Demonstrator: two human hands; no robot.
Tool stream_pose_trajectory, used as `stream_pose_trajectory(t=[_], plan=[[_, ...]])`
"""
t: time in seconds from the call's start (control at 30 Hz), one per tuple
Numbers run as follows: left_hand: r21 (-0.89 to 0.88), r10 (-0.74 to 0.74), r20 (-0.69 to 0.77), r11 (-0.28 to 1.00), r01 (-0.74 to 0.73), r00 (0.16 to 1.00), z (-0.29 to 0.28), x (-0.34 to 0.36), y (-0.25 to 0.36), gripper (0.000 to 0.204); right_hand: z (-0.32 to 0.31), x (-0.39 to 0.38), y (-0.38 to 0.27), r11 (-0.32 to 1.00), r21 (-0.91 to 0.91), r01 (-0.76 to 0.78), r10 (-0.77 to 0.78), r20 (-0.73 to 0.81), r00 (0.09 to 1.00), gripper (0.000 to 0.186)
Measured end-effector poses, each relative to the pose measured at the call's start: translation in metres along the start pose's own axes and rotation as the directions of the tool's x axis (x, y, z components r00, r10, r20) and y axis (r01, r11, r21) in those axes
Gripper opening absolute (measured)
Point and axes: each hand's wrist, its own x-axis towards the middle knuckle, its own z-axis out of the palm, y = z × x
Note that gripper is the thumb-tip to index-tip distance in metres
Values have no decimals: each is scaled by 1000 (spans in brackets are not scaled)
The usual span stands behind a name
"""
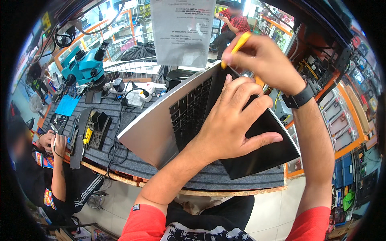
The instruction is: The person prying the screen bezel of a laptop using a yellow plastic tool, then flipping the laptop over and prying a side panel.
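Observation:
A silver laptop (146,130) is unfolded and tilted up on the mat, its black keyboard (189,110) to the left and its dark screen (251,160) to the right. My left hand (237,116) lies across the screen side near the hinge, thumb and fingers spread. Above it, my right hand (261,56) is closed round a slim yellow tool (240,43). The tool's lower end meets the laptop's far upper corner by the hinge; what its tip touches is too small to make out. Slight motion blur softens the right hand.
A grey striped mat (136,160) covers the workbench. At the back left stands a teal microscope (84,66); cables and a white adapter (144,92) lie nearby. A co-worker's hands (54,142) work at the left, beside a yellow-handled tool (87,135). A printed sheet (183,32) hangs ahead.

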Motion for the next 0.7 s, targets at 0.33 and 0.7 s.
stream_pose_trajectory(t=[0.33,0.7], plan=[[-326,-337,-400,921,212,852,-12,10,10,56,-18,-37,-27,916,400,-9,59,-113,992,24],[-671,-594,-276,682,291,756,-32,17,24,18,9,-45,-65,978,113,177,-147,-231,962,20]])
